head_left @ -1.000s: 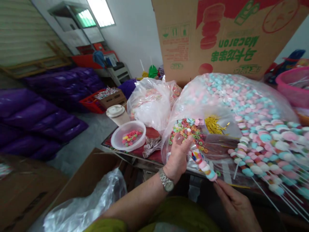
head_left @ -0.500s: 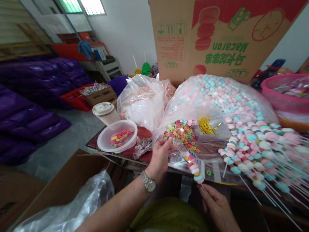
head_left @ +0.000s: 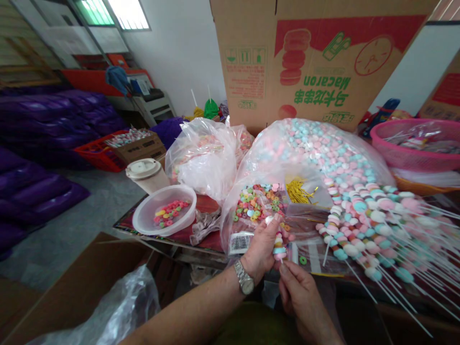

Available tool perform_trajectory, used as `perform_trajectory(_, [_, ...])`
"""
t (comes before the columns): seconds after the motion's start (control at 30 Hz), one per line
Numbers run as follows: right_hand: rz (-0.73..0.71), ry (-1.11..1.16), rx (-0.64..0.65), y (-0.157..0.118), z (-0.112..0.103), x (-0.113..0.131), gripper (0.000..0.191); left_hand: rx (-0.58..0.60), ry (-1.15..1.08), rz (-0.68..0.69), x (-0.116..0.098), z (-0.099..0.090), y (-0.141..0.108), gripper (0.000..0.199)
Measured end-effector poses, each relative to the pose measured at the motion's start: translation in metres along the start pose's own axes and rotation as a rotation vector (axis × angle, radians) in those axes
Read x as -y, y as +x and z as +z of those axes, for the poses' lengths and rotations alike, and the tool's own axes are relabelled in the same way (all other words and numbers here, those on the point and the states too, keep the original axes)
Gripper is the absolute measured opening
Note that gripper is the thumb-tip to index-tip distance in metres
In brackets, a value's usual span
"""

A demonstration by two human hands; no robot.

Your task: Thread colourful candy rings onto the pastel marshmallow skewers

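my left hand, with a silver wristwatch on its wrist, is curled shut around a short candy skewer, and its fingers press against the stacked pink and white pieces. my right hand is just below and touching it, thumb and fingers pinched together near the skewer's lower end. from here i can't tell exactly where the fingertips meet the stick. the skewer stands nearly upright between my hands.

right behind my left hand, a clear plastic bag holds colourful ring candies, with a printed label showing at its lower edge. a green ring candy lies just right of my hands. farther right, finished pastel candy skewers fan out on white sticks, and a large clear bag of pastel candies lies behind them. gold twist ties sit near my hands, beyond the ring candies.

left of my hands, on the desk, a clear plastic tub holds more ring candies beside a lidded cup. a printed macaron carton stands upright straight ahead, and a pink basket sits far to the right.
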State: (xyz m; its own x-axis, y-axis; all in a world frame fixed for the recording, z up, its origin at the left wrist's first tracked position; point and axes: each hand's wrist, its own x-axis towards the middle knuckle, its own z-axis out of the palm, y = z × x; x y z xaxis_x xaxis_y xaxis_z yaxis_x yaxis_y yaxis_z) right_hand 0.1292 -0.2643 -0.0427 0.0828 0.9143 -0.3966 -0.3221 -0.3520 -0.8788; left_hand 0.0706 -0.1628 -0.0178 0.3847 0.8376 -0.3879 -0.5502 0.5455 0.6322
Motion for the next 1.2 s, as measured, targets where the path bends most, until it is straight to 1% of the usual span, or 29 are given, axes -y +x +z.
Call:
perform_trajectory(0.07, [0.018, 0.060, -0.001, 0.002, 0.001, 0.002, 0.047, 0.006, 0.035, -0.020, 0.001, -0.002, -0.005, 0.041])
perform_trajectory(0.1, [0.024, 0.059, 0.003, 0.002, -0.001, 0.003, 0.048, 0.010, 0.040, -0.018, -0.003, -0.004, -0.005, 0.040])
perform_trajectory(0.2, [0.000, -0.054, 0.043, -0.002, -0.007, 0.005, 0.044, 0.048, 0.020, -0.035, -0.023, -0.010, -0.001, 0.035])
perform_trajectory(0.3, [-0.016, -0.098, 0.038, -0.007, -0.013, 0.005, 0.042, 0.140, -0.027, -0.103, -0.045, -0.015, 0.009, 0.029])
perform_trajectory(0.37, [-0.028, -0.112, 0.015, -0.008, -0.016, 0.004, 0.043, 0.157, -0.091, -0.054, -0.055, -0.017, 0.014, 0.025])
perform_trajectory(0.43, [-0.072, -0.191, -0.007, -0.009, -0.017, 0.004, 0.044, 0.110, -0.161, 0.015, -0.061, -0.017, 0.017, 0.019])
perform_trajectory(0.5, [-0.163, -0.308, -0.056, -0.009, -0.019, 0.004, 0.043, 0.048, -0.218, 0.042, -0.063, -0.015, 0.018, 0.015])
perform_trajectory(0.53, [-0.226, -0.369, -0.086, -0.009, -0.020, 0.004, 0.042, 0.023, -0.236, 0.043, -0.064, -0.014, 0.018, 0.016])
perform_trajectory(0.7, [-0.505, -0.676, -0.168, -0.008, -0.028, -0.004, 0.036, -0.059, -0.275, -0.015, -0.060, -0.010, 0.016, 0.032])
perform_trajectory(0.8, [-0.672, -0.885, -0.236, -0.008, -0.035, -0.010, 0.033, -0.065, -0.265, -0.013, -0.055, -0.007, 0.014, 0.039])
perform_trajectory(0.87, [-0.737, -0.983, -0.274, -0.008, -0.037, -0.009, 0.033, -0.056, -0.241, 0.012, -0.051, -0.005, 0.012, 0.041])
perform_trajectory(0.9, [-0.736, -0.982, -0.275, -0.008, -0.037, -0.006, 0.032, -0.048, -0.220, 0.019, -0.048, -0.004, 0.011, 0.041])
perform_trajectory(0.97, [-0.654, -0.879, -0.230, -0.009, -0.033, 0.001, 0.032, -0.027, -0.164, 0.009, -0.039, -0.001, 0.006, 0.043])
perform_trajectory(1.03, [-0.494, -0.700, -0.145, -0.008, -0.026, 0.008, 0.034, -0.018, -0.105, -0.009, -0.025, 0.000, 0.000, 0.047])
perform_trajectory(1.1, [-0.327, -0.515, -0.088, -0.007, -0.018, 0.013, 0.038, -0.023, -0.048, -0.034, -0.010, -0.001, -0.007, 0.049])
perform_trajectory(1.13, [-0.264, -0.437, -0.077, -0.006, -0.016, 0.013, 0.040, -0.018, -0.015, -0.056, -0.004, -0.003, -0.010, 0.050])
perform_trajectory(1.2, [-0.197, -0.332, -0.079, -0.006, -0.013, 0.013, 0.041, 0.042, 0.032, -0.119, 0.003, -0.007, -0.014, 0.048])
